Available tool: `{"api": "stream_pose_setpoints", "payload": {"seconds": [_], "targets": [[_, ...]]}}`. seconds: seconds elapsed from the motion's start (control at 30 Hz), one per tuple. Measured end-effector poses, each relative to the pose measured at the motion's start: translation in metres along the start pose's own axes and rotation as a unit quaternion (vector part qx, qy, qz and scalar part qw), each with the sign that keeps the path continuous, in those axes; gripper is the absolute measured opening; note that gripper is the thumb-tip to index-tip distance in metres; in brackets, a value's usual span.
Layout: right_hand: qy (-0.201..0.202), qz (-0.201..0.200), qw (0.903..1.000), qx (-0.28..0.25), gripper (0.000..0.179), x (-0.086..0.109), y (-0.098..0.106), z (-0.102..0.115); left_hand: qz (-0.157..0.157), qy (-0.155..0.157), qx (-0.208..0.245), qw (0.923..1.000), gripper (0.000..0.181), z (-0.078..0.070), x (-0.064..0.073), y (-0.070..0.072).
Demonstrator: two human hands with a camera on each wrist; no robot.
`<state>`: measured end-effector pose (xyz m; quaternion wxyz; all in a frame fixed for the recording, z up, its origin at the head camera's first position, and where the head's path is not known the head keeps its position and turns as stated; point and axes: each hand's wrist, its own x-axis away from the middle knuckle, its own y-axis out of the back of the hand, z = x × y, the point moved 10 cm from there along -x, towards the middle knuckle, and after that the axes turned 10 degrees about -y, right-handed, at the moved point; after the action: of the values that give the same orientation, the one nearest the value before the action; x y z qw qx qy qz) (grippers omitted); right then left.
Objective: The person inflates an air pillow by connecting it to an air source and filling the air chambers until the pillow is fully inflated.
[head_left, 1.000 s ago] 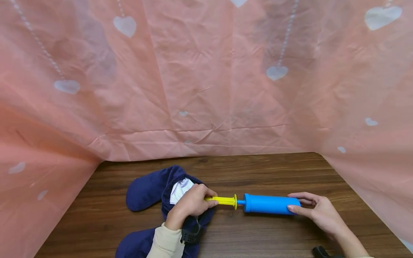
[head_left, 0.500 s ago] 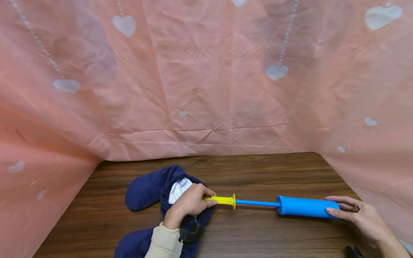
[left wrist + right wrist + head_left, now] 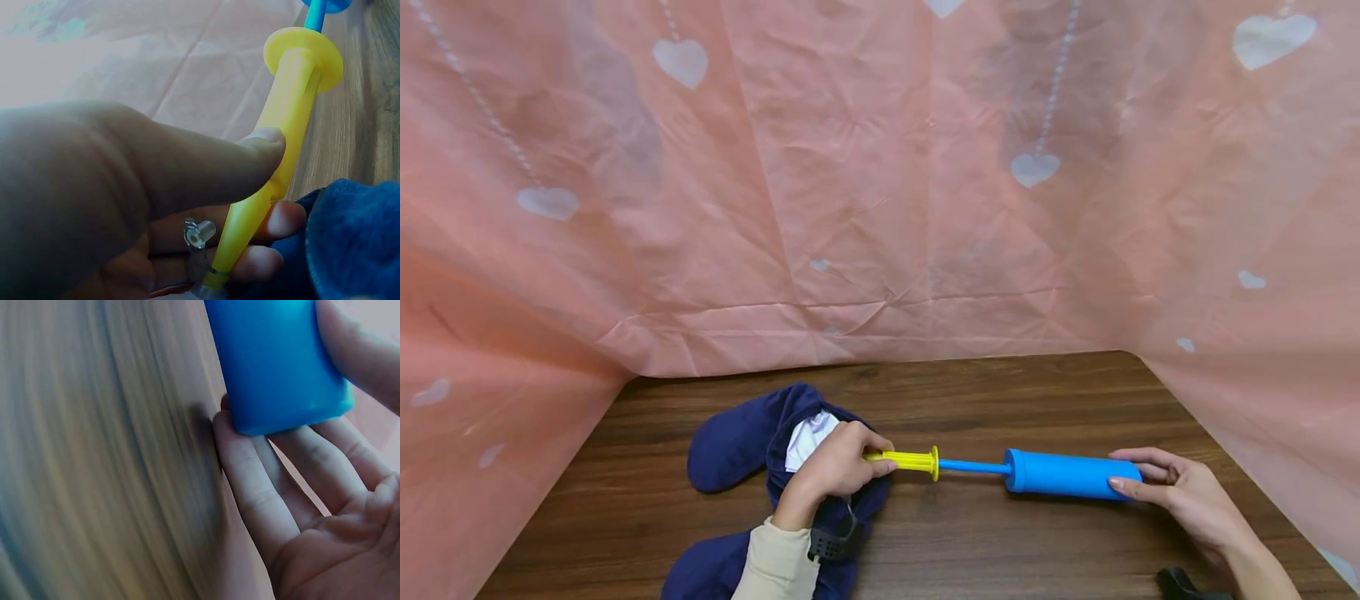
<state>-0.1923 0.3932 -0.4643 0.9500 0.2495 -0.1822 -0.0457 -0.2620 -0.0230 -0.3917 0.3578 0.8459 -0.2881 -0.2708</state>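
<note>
A hand pump lies between my hands, with a blue barrel (image 3: pixel 1071 476), a thin blue rod (image 3: pixel 973 467) and a yellow nozzle section (image 3: pixel 913 461). My left hand (image 3: pixel 842 460) grips the yellow part, thumb on top. In the left wrist view the tapered yellow tip (image 3: pixel 240 234) meets a clear plastic valve (image 3: pixel 201 234) by the fingers; how deep it sits is hard to tell. My right hand (image 3: pixel 1187 496) holds the far end of the barrel between thumb and fingers. Under the left hand lies a navy fabric piece (image 3: pixel 733 446) with rounded arms and a white lining (image 3: pixel 809 437).
Everything lies on a dark wood-grain table (image 3: pixel 970 550). A pink curtain (image 3: pixel 880 208) with white hearts hangs behind and along both sides. Dark wrist straps (image 3: pixel 835 542) sit on the wrists.
The right hand first drew the barrel to the right, lengthening the exposed rod, then pushed it partway back left. The left hand keeps its grip on the yellow part nearly still.
</note>
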Motion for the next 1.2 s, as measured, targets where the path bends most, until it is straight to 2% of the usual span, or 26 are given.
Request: {"api": "stream_pose_setpoints", "payload": {"seconds": [0.27, 0.5, 0.8, 0.97, 1.07, 1.2], "targets": [[0.022, -0.009, 0.9992, -0.033, 0.05, -0.002, -0.033, 0.024, 0.001, -0.005, -0.015, 0.9999, 0.003, 0.003, -0.002, -0.001], [0.048, 0.01, 0.9984, -0.03, 0.048, -0.005, -0.06, 0.039, 0.009, -0.003, -0.025, 0.9997, 0.004, 0.002, -0.002, -0.005], [0.049, 0.021, 0.9976, -0.043, 0.048, -0.008, -0.086, 0.05, 0.013, 0.0, -0.018, 0.9998, 0.005, 0.004, -0.001, -0.004], [0.063, 0.01, 0.9962, -0.059, 0.047, -0.008, -0.08, 0.052, 0.0, -0.001, -0.01, 1.0, 0.005, 0.005, -0.001, -0.002], [0.068, -0.009, 0.995, -0.072, 0.046, -0.009, -0.064, 0.045, 0.003, -0.004, -0.009, 0.9999, 0.006, 0.005, -0.003, -0.006], [0.046, -0.02, 0.9916, -0.119, 0.037, -0.012, -0.035, 0.023, 0.003, -0.001, -0.008, 1.0, 0.006, 0.004, -0.005, -0.008]]}}
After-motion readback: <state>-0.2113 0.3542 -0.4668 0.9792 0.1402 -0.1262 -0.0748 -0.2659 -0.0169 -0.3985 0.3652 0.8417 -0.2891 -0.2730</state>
